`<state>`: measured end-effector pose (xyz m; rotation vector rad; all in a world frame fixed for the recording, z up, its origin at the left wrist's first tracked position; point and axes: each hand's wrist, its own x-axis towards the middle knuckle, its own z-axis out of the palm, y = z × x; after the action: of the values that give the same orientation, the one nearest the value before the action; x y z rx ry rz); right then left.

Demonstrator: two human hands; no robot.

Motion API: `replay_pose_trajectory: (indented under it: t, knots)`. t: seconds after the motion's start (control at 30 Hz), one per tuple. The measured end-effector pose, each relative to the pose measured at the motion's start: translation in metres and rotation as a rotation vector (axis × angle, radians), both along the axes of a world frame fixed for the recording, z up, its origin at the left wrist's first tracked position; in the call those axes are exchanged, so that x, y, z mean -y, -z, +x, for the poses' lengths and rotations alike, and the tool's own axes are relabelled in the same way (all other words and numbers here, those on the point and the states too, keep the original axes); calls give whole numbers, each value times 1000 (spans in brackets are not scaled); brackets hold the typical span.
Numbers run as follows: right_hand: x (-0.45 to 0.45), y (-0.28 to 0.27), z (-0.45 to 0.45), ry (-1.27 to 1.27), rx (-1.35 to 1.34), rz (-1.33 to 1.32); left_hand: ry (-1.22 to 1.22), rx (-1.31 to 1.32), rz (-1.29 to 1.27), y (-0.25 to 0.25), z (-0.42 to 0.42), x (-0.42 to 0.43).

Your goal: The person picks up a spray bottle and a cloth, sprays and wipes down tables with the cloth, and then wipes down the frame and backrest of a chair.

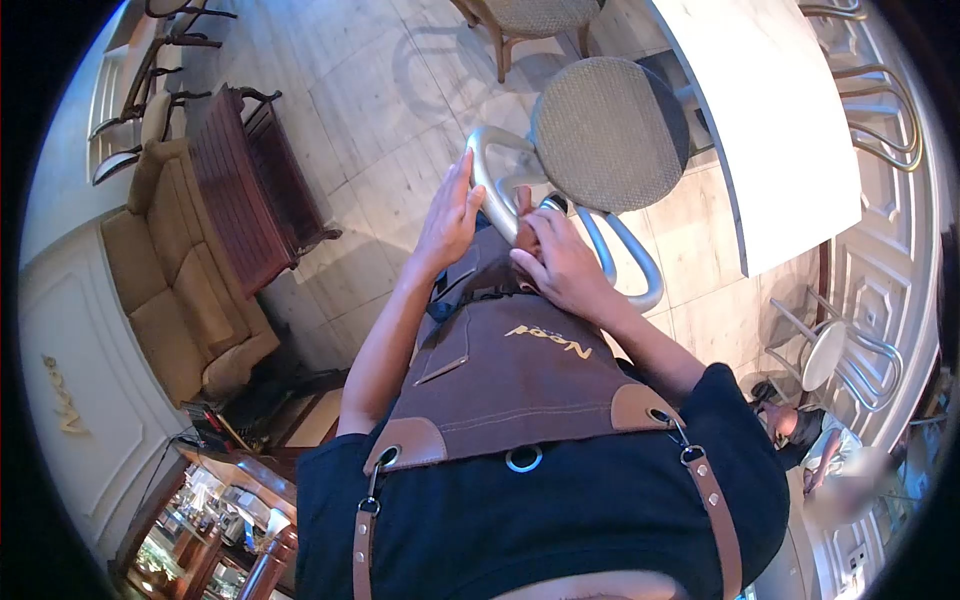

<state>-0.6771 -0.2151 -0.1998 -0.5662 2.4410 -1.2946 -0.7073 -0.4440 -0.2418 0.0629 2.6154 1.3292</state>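
Observation:
A chair with a silver bent-tube back (484, 150) and a round woven seat (610, 135) stands right in front of me. My left hand (450, 225) lies against the left side of the tube, its fingers straight and its thumb apart. On the near part of the same tube, my right hand (568, 262) has its fingers bent around a small brown cloth-like piece (524, 202). Most of that piece is hidden by the fingers. I wear a brown apron (500, 350) with leather straps, and its lower part reaches the chair back.
A white tabletop (770, 120) is beyond the seat on the right. Another woven chair (540, 15) stands ahead. To the left are a dark red slatted wooden table (240, 190) and a tan sofa (180, 270). A person (825, 460) is at the lower right, near a metal chair (825, 355).

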Motion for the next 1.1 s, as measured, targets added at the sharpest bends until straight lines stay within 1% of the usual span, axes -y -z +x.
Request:
replay_pose_trajectory:
  t: [0.03, 0.1, 0.17, 0.2, 0.23, 0.3, 0.33, 0.43, 0.5, 0.53, 0.57, 0.6, 0.67, 0.7, 0.77, 0.8, 0.83, 0.87, 0.9, 0.93, 0.97, 1.0, 1.07, 1.1]
  knots:
    - [-6, -7, 5, 19, -30, 50, 15, 6, -6, 1, 1, 1]
    - [-30, -11, 16, 44, -5, 72, 32, 3, -11, 4, 0, 4]
    - [-53, -8, 27, 34, 159, 103, 32, 0, 50, 8, 1, 5]
    - [-54, -8, 29, 55, 159, 29, 24, -9, 57, 10, 1, 5]
    - [-49, -3, 26, 46, 148, 36, 32, -1, 52, 12, -1, 6]
    - [-22, 11, 19, 75, -35, -40, 38, 3, 55, 13, -1, 9]
    - [0, 10, 11, 93, -40, 7, 52, -5, 58, 13, -2, 10]
    - [41, 39, -30, 61, -29, -42, 87, -17, 44, 13, -6, 15]
    - [50, 45, -40, 84, 182, -16, 127, -13, 27, 13, -6, 20]
    - [40, 38, -34, 43, 186, -34, 142, -18, -35, 12, -9, 22]
    - [32, 35, -27, 61, 182, -24, 156, -25, -94, 10, -12, 21]
    - [25, 33, -17, 40, 136, -35, 172, -22, -78, 9, -10, 21]
    - [10, 19, -1, 1, 66, -31, 201, 19, -242, 4, -10, 19]
    - [2, 10, 7, 21, 70, -18, 221, 20, -228, 3, -9, 17]
    - [-11, -7, 22, 69, 219, -33, 278, -17, -239, 4, -10, 14]
    - [-14, -18, 29, 93, 224, 33, 299, -13, -226, 6, -12, 14]
    - [-14, -17, 35, 119, 235, 42, 264, -9, -166, 9, -12, 14]
    - [-9, -13, 39, 143, 136, 91, 236, -5, -108, 13, -13, 15]
    - [-4, -9, 43, 171, 37, 146, 275, 0, -94, 18, -14, 19]
    - [4, -5, 44, 200, -26, 181, 251, 5, 5, 26, -17, 25]
    - [7, -5, 44, 237, -25, 197, 224, 7, 103, 27, -24, 21]
    - [9, -6, 45, 238, -59, 191, 259, 8, 113, 28, -28, 17]
    - [4, -8, 52, 272, -86, 146, 206, 67, 45, 14, -28, 13]
    - [-4, -8, 57, 295, -81, 146, 229, 71, 43, 14, -27, 9]
